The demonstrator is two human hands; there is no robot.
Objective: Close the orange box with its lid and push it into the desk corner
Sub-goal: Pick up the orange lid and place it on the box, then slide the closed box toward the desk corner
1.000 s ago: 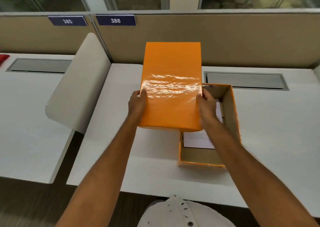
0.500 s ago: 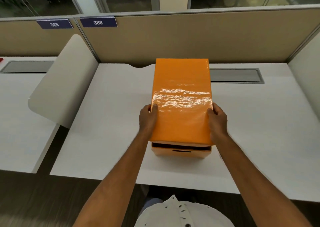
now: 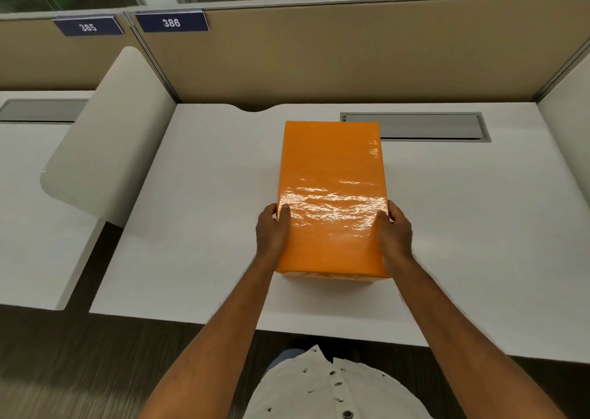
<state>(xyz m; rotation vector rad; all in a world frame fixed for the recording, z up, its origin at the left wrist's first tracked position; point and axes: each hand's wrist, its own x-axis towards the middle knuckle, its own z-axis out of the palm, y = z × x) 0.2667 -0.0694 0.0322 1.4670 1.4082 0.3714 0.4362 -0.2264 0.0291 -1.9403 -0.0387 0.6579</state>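
The signs (image 3: 171, 22) on the partition read 385 and 386. The lid (image 3: 332, 195) covers the orange box (image 3: 332, 277); left hand (image 3: 272, 230) and right hand (image 3: 394, 230) grasp the lid's sides.

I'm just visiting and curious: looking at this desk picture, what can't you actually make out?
All from the head view:
- Inside of the orange box: covered by the lid.
- Fingers of the left hand and right hand: mostly hidden behind the lid's sides.
- Floor: blurred by motion.
- Desk right end: partly cut off by the frame edge.
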